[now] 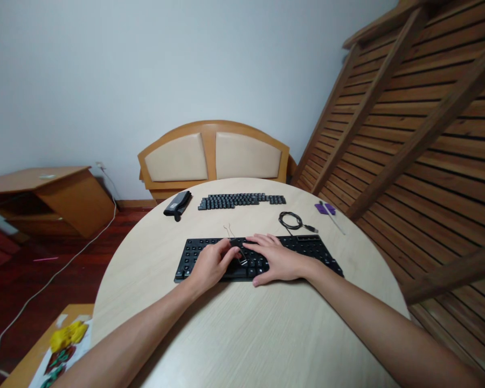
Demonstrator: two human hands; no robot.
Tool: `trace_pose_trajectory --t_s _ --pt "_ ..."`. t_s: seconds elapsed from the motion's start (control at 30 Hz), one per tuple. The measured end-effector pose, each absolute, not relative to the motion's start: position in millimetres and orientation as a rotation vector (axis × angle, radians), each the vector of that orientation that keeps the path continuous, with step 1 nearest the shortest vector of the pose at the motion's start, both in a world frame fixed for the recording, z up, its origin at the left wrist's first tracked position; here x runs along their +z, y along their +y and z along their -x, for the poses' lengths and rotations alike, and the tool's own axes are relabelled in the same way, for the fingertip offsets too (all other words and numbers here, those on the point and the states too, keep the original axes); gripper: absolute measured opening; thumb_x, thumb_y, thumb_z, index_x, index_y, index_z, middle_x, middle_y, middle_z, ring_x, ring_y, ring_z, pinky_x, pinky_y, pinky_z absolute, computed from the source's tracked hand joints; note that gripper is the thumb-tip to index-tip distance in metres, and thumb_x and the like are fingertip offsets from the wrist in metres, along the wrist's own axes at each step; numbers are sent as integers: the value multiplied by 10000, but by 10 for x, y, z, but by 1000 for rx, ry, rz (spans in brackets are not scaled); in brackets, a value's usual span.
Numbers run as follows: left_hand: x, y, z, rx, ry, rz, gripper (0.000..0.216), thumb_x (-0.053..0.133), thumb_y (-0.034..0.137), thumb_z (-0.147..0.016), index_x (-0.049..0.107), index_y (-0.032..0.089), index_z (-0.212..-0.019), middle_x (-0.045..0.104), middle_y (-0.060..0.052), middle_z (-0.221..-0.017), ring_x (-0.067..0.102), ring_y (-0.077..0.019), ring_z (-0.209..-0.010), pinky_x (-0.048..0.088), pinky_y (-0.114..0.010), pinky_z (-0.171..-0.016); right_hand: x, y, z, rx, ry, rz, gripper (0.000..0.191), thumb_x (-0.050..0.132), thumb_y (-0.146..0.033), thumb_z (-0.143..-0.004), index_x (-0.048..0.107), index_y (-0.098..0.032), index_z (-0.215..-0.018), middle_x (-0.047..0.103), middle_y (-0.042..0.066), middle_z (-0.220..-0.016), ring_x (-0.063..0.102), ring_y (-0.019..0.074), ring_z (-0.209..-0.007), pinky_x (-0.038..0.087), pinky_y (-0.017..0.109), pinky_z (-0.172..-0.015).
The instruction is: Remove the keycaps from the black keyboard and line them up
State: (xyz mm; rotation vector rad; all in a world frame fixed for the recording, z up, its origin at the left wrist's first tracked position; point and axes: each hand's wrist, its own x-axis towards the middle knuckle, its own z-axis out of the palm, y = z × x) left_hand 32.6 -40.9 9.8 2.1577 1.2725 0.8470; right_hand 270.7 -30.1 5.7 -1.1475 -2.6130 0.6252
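A black keyboard (192, 253) lies on the round table, with most of its keycaps off and a few still in place near its front edge. My left hand (212, 264) is over the keyboard's left-middle part, its thumb and fingers closed on a wire keycap puller (243, 260) whose thin wire ends stick up beyond the fingers. To its right, my right hand (281, 261) lies palm down across the keyboard with fingers spread. Behind the keyboard, loose black keycaps (230, 201) are laid out in keyboard-like rows.
A coiled USB cable (291, 220) rests behind the keyboard. At the back left is a folded black item (178, 204); at the right lie a purple cloth-like piece (325, 208) and a thin white stick (334, 220). The round table (242, 334) stands beside a slatted wooden panel (424, 156).
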Motion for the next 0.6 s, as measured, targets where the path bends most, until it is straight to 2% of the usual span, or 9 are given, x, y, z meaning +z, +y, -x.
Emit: trace_pose_trajectory --t_s 0.2,0.37,0.6 --pt "85 -366 -294 844 1259 -2141 287 477 392 -963 627 198 -814 743 -33 -807 667 -190 -715 446 -261 -660 35 -317 -2618 552 -2555 1138 917 699 -704 -684 465 -252 -1447 352 133 -1551 236 346 -1447 146 552 -1174" --pt "104 -385 -276 750 1210 -2262 297 494 393 -961 642 190 -803 703 -17 -725 622 -171 -637 407 -258 -610 22 -325 -2611 513 -2563 1095 844 683 -683 -721 499 -241 -1416 374 115 -1541 269 319 -1437 103 540 -1189" --pt "65 -363 -275 889 1186 -2074 275 444 388 -984 587 198 -846 735 -37 -803 684 -188 -745 477 -267 -690 69 -332 -2606 529 -2569 1102 774 692 -665 -727 540 -283 -1382 396 76 -1534 272 326 -1429 180 530 -1180"
